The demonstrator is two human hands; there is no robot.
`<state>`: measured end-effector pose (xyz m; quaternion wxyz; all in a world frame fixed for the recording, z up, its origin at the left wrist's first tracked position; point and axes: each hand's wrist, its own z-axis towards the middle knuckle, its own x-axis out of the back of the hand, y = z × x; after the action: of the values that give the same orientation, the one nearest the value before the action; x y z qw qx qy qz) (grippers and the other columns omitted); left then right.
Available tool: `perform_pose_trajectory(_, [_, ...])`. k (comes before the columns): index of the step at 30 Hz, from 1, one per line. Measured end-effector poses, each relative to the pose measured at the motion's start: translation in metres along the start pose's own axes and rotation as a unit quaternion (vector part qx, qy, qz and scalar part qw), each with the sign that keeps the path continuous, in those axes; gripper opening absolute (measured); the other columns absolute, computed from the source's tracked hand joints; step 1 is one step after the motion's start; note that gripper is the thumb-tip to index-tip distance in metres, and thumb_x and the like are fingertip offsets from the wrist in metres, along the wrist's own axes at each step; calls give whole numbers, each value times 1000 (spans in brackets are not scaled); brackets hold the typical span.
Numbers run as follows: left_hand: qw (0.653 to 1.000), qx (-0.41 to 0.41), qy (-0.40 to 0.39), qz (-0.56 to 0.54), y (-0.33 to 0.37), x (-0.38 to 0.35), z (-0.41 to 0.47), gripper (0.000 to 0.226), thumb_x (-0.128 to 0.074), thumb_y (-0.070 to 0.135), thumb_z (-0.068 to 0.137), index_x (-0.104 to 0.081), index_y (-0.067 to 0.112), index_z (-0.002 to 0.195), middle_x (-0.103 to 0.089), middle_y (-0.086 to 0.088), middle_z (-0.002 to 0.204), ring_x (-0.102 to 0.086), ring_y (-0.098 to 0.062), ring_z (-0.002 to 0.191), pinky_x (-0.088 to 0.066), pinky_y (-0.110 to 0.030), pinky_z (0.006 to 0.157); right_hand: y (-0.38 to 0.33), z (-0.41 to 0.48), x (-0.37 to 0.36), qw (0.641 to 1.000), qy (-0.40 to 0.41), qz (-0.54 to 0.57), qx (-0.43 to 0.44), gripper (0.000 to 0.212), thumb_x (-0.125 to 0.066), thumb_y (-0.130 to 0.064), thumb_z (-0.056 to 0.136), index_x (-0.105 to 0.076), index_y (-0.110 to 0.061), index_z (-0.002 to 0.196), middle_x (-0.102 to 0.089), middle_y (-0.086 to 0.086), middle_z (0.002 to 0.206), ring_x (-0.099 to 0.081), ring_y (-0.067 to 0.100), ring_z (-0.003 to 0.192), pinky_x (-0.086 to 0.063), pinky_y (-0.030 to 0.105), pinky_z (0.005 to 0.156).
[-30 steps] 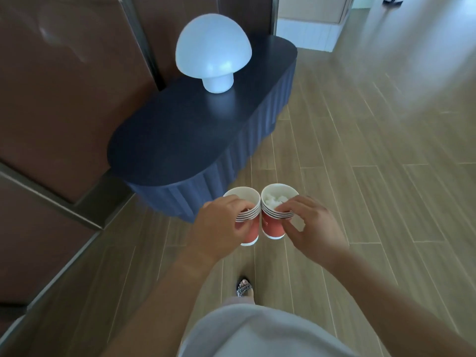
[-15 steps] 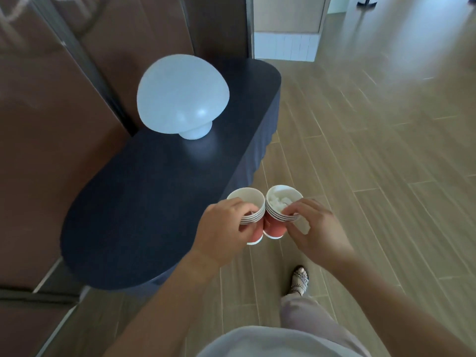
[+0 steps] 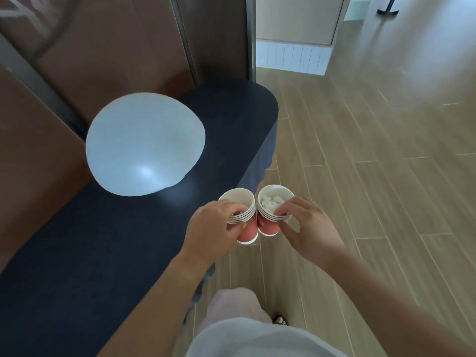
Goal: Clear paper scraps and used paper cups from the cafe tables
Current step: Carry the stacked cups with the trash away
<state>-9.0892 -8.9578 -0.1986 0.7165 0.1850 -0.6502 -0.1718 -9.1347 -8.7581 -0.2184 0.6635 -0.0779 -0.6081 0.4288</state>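
Observation:
I carry two stacks of red paper cups with white rims, side by side and touching, in front of my body. My left hand (image 3: 215,228) grips the left cup stack (image 3: 238,202) round its rims; its top cup looks empty. My right hand (image 3: 306,228) pinches the right cup stack (image 3: 269,228) at the rims. White crumpled paper scraps (image 3: 273,200) fill the top cup of that stack. Both stacks hang over the right edge of a dark blue oval table (image 3: 116,248).
A white mushroom-shaped lamp (image 3: 145,144) stands on the dark table to my left. Brown wall panels (image 3: 77,60) run behind the table. Wooden plank floor (image 3: 386,150) stretches to the right and ahead, toward a white cabinet (image 3: 296,34). My leg and a shoe show below.
I have walked forward alongside the table, so the lamp and tabletop have come closer and to my left. Both hands keep the same hold on the cup stacks.

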Motion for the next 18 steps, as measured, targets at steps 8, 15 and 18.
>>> perform_pose_trajectory(8, [999,22,-25,2,-26,-26,141,41,-71,34,77,-62,24,116,-67,7,114,-63,-13,100,-47,-24,85,69,131,-8,999,-34,2,-3,18,-67,-3,74,-66,-13,89,-65,-1,94,-58,25,94,-52,41,70])
perform_pose_trajectory(15, [999,0,-48,16,-57,-35,278,36,-69,32,79,-62,26,114,-66,7,116,-62,-14,102,-47,-22,85,121,252,-14,998,-54,-15,-42,18,-68,-7,74,-66,-18,88,-64,-5,95,-57,20,96,-51,35,69])
perform_pose_trajectory(18, [998,-11,-57,20,-70,-39,324,36,-70,30,79,-63,26,114,-67,7,115,-61,-14,103,-45,-21,85,143,298,-23,995,-75,-18,-64,16,-67,-11,77,-65,-21,89,-64,-7,96,-55,17,97,-51,37,71])
